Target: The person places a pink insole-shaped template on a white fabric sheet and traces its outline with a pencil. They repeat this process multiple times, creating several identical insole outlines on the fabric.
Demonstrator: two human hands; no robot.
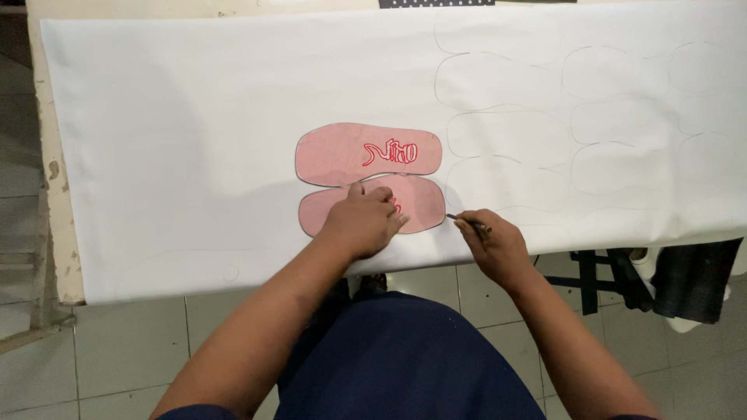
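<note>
Now, insole template under left fingers

Left hand covers much of the lower pink insole template and its red marking. The pencil, gripped in the right hand, is mostly hidden, possibly a pen. White sheet cut off at the right edge.

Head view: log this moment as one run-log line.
left hand: pressing lower pink sole template flat | right hand: pen tip at template's right end | upper pink template: untouched | white sheet: traced outlines at right
</note>
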